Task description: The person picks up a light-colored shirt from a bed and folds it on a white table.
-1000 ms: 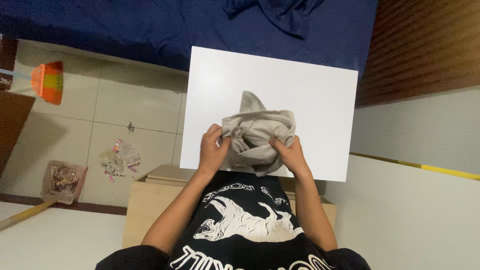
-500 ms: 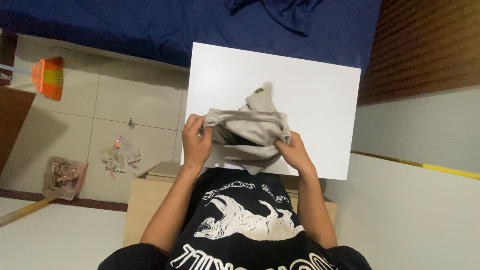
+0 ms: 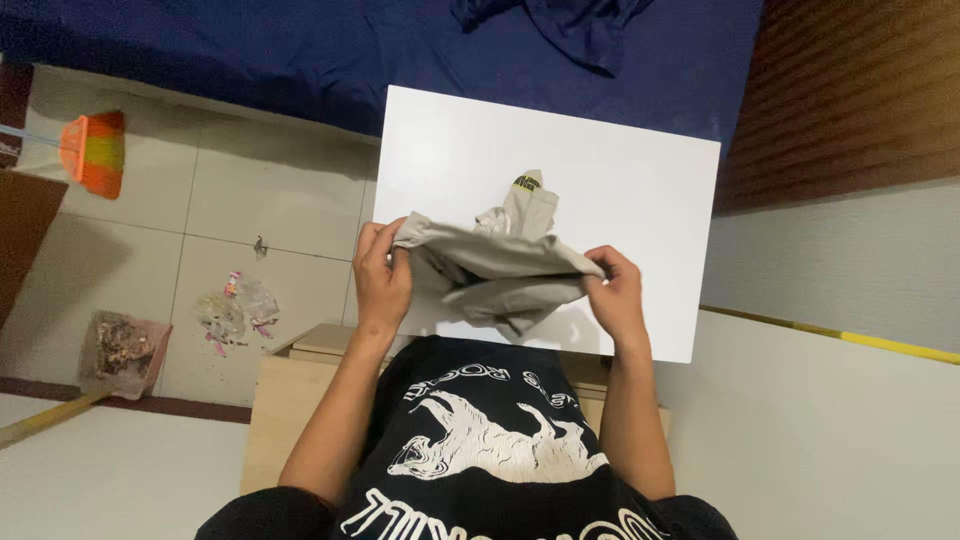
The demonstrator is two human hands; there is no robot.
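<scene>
- Your left hand (image 3: 381,272) and your right hand (image 3: 617,290) each pinch an edge of the crumpled beige cloth garment (image 3: 500,262), fingers curled shut on the fabric.
- The garment is stretched between your hands above the white rectangular desk (image 3: 640,190), so its long axis runs left to right across your body, the right end sitting a little lower in the view.
- A narrower folded part of the garment sticks out away from you, toward the far edge of the desk, with a small dark printed patch at its tip; another bunch hangs down toward your chest.
- The desk top is smooth around the cloth.
- Beyond the desk lies a bed with a dark blue sheet (image 3: 300,50).
- To your left is a pale tiled floor (image 3: 250,200) with an orange broom head (image 3: 93,152), a small litter pile (image 3: 238,308) and a dustpan of sweepings (image 3: 125,342).
- A light wooden box (image 3: 300,400) stands under your left forearm.
</scene>
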